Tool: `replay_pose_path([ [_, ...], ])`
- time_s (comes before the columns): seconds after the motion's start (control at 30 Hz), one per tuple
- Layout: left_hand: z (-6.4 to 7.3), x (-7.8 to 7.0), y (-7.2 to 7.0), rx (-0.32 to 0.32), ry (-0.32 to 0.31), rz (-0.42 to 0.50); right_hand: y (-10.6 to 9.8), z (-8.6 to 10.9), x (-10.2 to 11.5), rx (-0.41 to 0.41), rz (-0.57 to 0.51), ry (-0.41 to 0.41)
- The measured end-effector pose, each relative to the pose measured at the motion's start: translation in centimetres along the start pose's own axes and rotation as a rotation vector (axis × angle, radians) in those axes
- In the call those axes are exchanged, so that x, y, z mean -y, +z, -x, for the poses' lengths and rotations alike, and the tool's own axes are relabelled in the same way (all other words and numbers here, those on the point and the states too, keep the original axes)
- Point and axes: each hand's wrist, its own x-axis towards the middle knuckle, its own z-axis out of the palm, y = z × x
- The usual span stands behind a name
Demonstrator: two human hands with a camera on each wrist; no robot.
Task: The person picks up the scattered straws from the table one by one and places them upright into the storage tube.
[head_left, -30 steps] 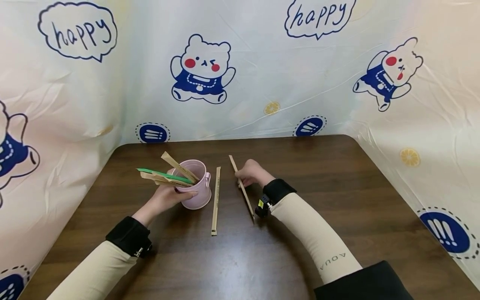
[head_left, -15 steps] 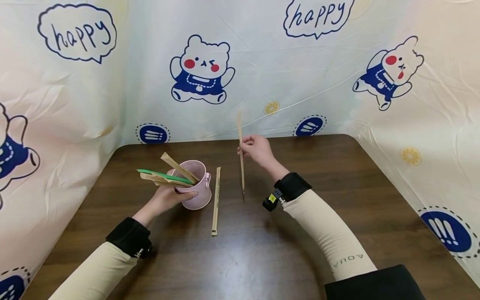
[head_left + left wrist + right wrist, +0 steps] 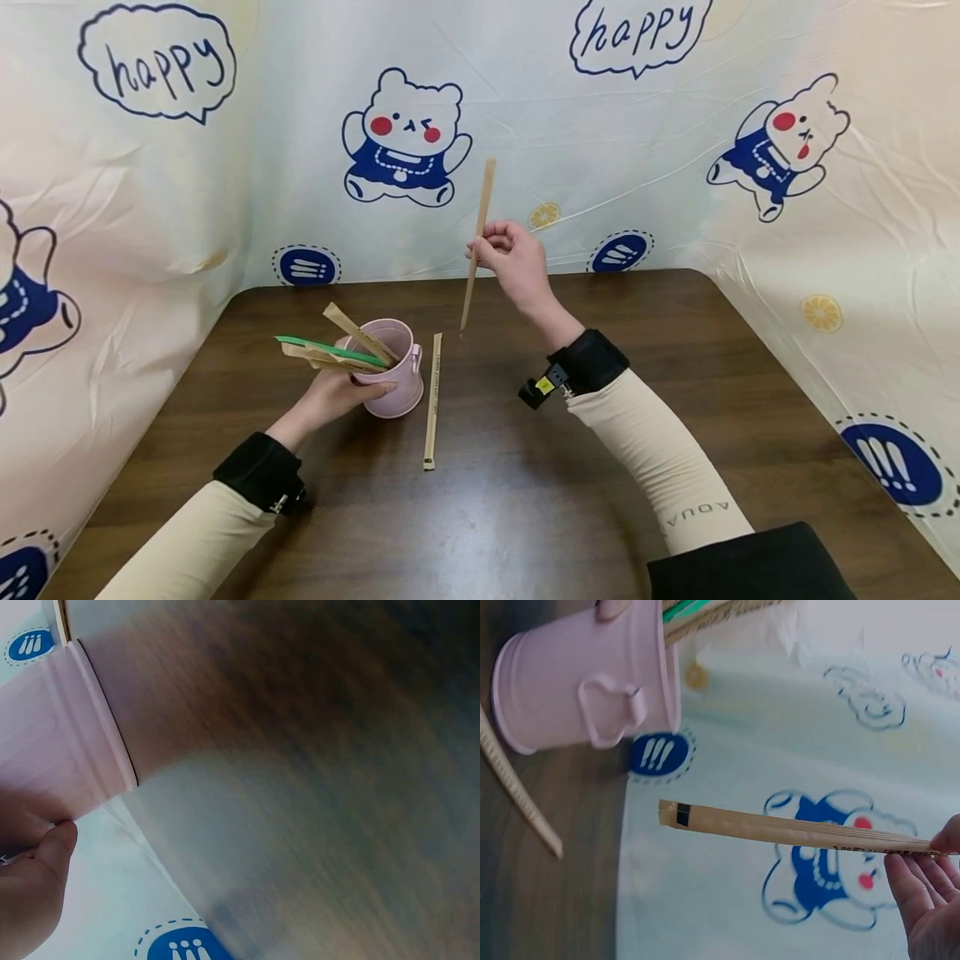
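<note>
My left hand (image 3: 337, 402) grips a small pink bucket (image 3: 393, 398) from its left side, thumb across the front. Its other fingers are mostly hidden behind the bucket. Several brown paper-wrapped straws (image 3: 360, 333) and a green one (image 3: 330, 348) lean out of the bucket to the left. Raised above the table's far edge, my right hand (image 3: 517, 258) pinches one paper-wrapped straw (image 3: 780, 829) between thumb and fingers, nearly upright and slightly tilted. Another wrapped straw (image 3: 432, 408) lies on the table, just right of the bucket.
The brown wooden table (image 3: 525, 500) spreads beneath both hands. A pale printed curtain (image 3: 525, 150) with cartoon bears stands behind it and along both sides.
My right hand has lifted the wrapped straw off the table, up and away toward the curtain, and it now stands nearly upright. The left hand and bucket have stayed put.
</note>
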Motion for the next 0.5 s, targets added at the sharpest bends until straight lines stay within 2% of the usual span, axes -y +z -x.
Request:
replay_pose_path([
  [0.37,-0.1,0.1,0.0,0.026,-0.024,0.005,3.2,0.6,3.0,0.01,-0.106,-0.114],
  [0.5,0.0,0.1,0.1,0.025,-0.04,0.012,4.4,1.2,3.2,0.062,-0.125,-0.123],
])
